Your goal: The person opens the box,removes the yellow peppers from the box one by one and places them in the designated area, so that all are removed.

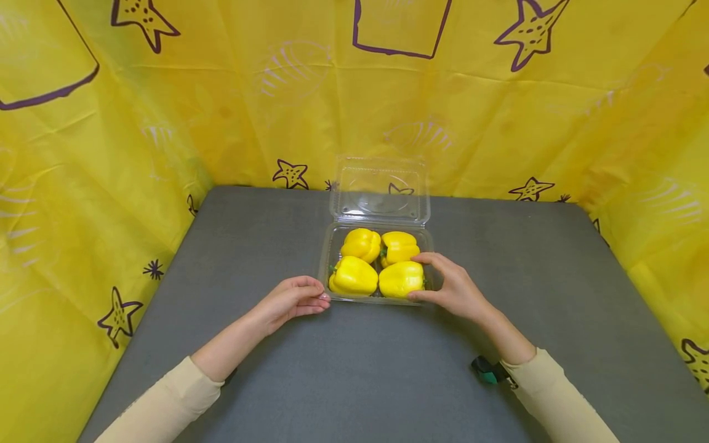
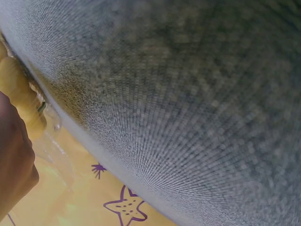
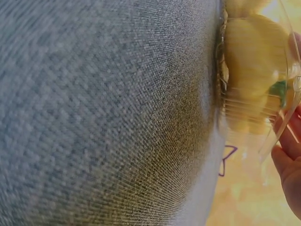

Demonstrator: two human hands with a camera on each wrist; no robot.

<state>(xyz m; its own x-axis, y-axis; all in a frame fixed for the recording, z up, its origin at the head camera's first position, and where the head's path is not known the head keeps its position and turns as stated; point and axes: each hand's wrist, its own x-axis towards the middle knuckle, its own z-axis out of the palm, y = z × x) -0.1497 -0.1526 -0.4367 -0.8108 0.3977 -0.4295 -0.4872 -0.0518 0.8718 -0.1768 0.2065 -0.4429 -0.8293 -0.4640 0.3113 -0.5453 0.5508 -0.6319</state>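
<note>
A clear plastic clamshell container (image 1: 327,252) sits on the table with its lid (image 1: 381,178) tipped up at the back. Inside lie several yellow bell peppers, two at the back and two in front. At the container's front left corner, my left hand (image 1: 293,301) grips the rim between thumb and curled fingers. My right hand (image 1: 456,286) reaches over the right rim, thumb and forefinger around the front right bell pepper (image 1: 401,280). In the right wrist view its fingers (image 3: 288,141) show by the clear wall, near a green stem (image 3: 278,92).
The dark grey table (image 1: 354,381) extends around the container on all sides. Behind and at both sides hangs a yellow cloth (image 1: 221,111) printed with starfish and fish. A dark strap (image 1: 490,371) shows at the right wrist, beside the pale sleeve (image 1: 554,394).
</note>
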